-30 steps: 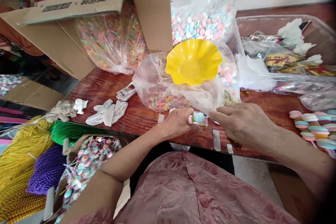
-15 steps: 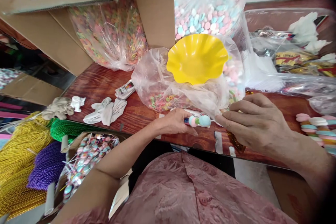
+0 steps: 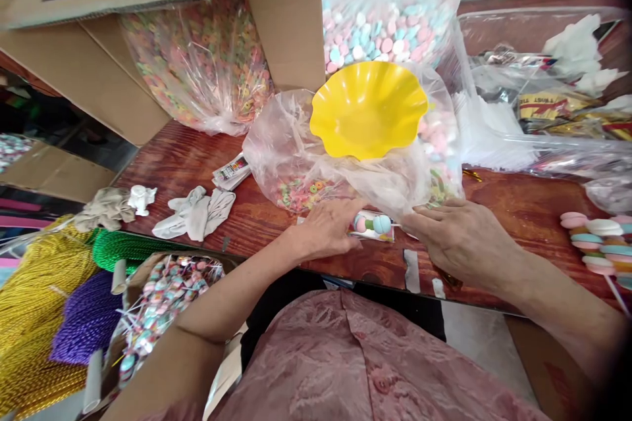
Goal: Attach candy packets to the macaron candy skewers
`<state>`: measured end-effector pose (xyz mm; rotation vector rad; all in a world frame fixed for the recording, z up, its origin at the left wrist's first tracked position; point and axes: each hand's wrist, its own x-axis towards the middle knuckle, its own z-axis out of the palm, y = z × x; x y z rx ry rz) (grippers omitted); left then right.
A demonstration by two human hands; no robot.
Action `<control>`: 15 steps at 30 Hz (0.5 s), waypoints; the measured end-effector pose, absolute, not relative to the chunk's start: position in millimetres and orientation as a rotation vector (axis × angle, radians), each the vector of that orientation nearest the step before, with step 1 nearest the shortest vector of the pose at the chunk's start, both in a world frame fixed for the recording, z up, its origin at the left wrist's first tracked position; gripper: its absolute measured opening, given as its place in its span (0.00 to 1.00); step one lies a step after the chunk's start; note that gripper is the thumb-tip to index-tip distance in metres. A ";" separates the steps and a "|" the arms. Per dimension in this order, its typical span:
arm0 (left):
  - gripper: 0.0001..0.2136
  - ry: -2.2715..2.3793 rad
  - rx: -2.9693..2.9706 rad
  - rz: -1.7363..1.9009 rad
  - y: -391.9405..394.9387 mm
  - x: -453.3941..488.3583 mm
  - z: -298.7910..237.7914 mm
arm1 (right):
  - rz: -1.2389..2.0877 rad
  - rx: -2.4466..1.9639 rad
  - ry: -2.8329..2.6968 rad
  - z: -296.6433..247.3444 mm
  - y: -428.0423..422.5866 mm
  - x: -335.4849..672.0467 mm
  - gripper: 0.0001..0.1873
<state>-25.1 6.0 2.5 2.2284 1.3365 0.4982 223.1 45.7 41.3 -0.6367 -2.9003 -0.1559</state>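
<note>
And here's the candy stick point(image 3: 372, 224), btwn both hands, above the tabletop point(image 3: 516, 207). L hand point(image 3: 328, 229) at its left end: fingers part-curled, index above, thumb below, the end tucked in close; can't tell if they grip. R hand point(image 3: 457, 233): fingers bunched, nearly closed, right by the white stick tip; can't tell if it's pinched. Yellow bowl point(image 3: 369, 112) just beyond, atop plastic bags point(image 3: 281, 138); more candy stacks point(image 3: 600, 243) far R.

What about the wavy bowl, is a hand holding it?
No, the yellow bowl rests on plastic bags, apart from the left hand and right hand.
</note>
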 end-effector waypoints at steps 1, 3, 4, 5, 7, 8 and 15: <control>0.30 1.354 2.302 0.502 4.9 -27.2 -0.8 | -0.153 -0.675 -2.884 37.5 43.5 224.3 0.13; 0.33 1.436 2.404 0.480 0.9 -31.6 -8.0 | -0.104 -0.765 -2.825 27.8 37.6 226.6 0.13; 0.34 1.483 2.434 0.453 -1.7 -33.7 -11.3 | -0.050 -0.811 -2.779 21.9 34.3 227.6 0.13; 0.32 1.528 2.456 0.421 -4.4 -35.5 -14.4 | 0.024 -0.855 -2.725 15.5 31.0 228.4 0.13; 0.24 1.605 2.485 0.346 -9.1 -38.4 -19.2 | 0.216 -0.930 -2.626 2.6 24.9 228.9 0.13; 0.17 1.637 2.492 0.315 -10.6 -39.5 -21.0 | 0.322 -0.960 -2.584 -3.1 22.5 228.4 0.13; 0.06 1.680 2.510 0.151 -10.2 -40.9 -17.1 | 0.780 -0.999 -2.322 -10.6 20.6 216.8 0.15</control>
